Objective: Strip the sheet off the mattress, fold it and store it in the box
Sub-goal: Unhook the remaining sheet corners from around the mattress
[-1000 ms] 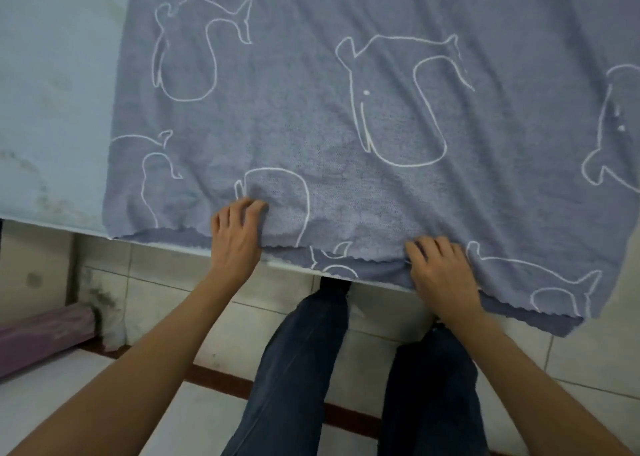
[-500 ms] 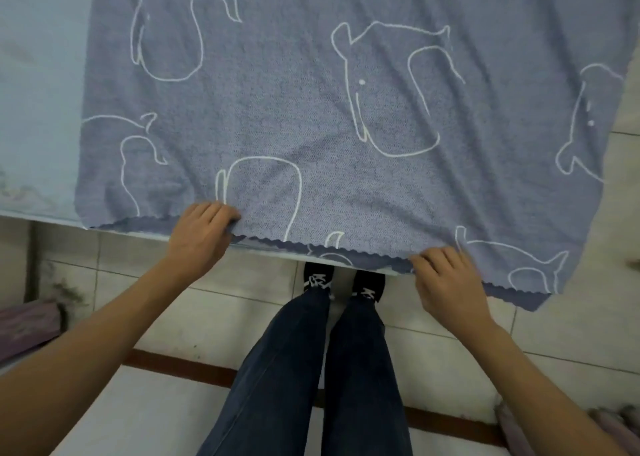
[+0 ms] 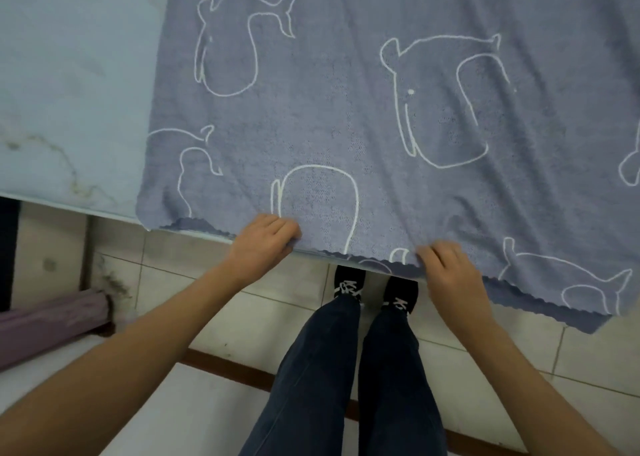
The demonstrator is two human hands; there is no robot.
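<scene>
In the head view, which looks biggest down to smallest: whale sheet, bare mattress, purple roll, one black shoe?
1. whale sheet
2. bare mattress
3. purple roll
4. black shoe
All but the shoe run off the frame, so only the visible parts are compared.

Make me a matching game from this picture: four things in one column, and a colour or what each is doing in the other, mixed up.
Things:
1. sheet
2. mattress
3. shoes
4. left hand

Descriptions:
A. pale blue, bare on the left
B. black, standing on the floor
C. grey-blue with white outlines
D. grips the sheet's near edge

Pairs: 1-C, 2-A, 3-B, 4-D
</scene>
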